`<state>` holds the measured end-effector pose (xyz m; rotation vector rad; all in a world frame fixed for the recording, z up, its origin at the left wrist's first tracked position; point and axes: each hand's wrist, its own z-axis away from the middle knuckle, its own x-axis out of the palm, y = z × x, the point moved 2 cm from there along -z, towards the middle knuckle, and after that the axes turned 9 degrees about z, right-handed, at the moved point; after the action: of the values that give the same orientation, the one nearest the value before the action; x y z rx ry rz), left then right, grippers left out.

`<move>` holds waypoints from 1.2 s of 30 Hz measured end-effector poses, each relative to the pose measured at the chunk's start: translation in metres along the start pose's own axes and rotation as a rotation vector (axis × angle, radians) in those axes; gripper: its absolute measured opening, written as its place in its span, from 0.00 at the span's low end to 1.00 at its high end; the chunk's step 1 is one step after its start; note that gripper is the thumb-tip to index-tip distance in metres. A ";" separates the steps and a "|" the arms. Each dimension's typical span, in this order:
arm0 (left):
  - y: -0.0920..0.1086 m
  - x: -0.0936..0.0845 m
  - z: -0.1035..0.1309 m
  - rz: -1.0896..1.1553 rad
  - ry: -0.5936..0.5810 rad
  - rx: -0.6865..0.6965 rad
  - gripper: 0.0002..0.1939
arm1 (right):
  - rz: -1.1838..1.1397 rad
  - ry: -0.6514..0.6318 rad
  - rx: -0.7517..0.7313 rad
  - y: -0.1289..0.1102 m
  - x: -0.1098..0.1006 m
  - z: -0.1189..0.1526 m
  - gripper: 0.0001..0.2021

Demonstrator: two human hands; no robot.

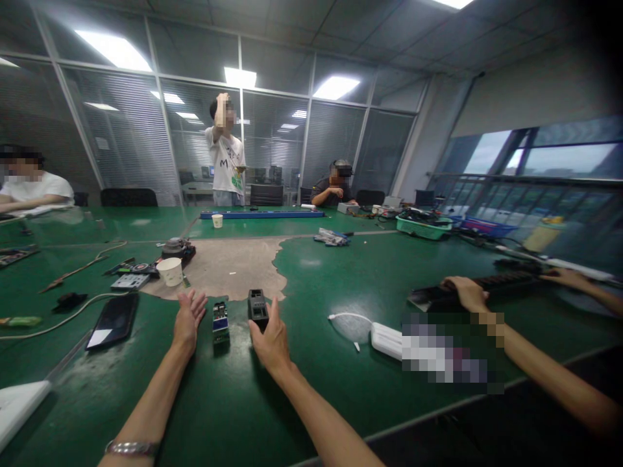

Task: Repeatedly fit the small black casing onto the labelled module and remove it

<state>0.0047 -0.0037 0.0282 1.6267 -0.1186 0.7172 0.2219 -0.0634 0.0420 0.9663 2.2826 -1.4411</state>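
On the green table, a small module with a blue part stands between my two hands. My left hand is held to its left, fingers stretched out, palm turned inward, with nothing in it. A black housing with square openings is at my right hand, whose thumb and fingers are around its near right side. The module and the housing are apart, with a narrow strip of table between them.
Left lie a phone, a cable and a paper cup beside electronic parts. At right are a white power bank and another person's hands on a long black part. Farther back stand a green basket and several people.
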 end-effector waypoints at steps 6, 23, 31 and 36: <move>0.000 -0.001 0.000 -0.006 0.003 0.003 0.36 | -0.079 -0.019 -0.122 -0.044 0.008 -0.001 0.41; -0.001 -0.003 -0.003 -0.009 0.009 0.002 0.37 | 0.128 -0.105 -0.131 -0.065 0.048 0.007 0.44; -0.001 -0.002 -0.001 -0.012 -0.010 0.013 0.36 | 0.072 -0.123 -0.195 -0.057 0.049 0.013 0.46; -0.001 -0.002 -0.001 -0.004 -0.007 0.026 0.36 | 0.025 -0.138 -0.213 -0.052 0.054 0.012 0.47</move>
<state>0.0033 -0.0030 0.0262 1.6542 -0.1116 0.7129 0.1459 -0.0670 0.0430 0.8034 2.2587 -1.1855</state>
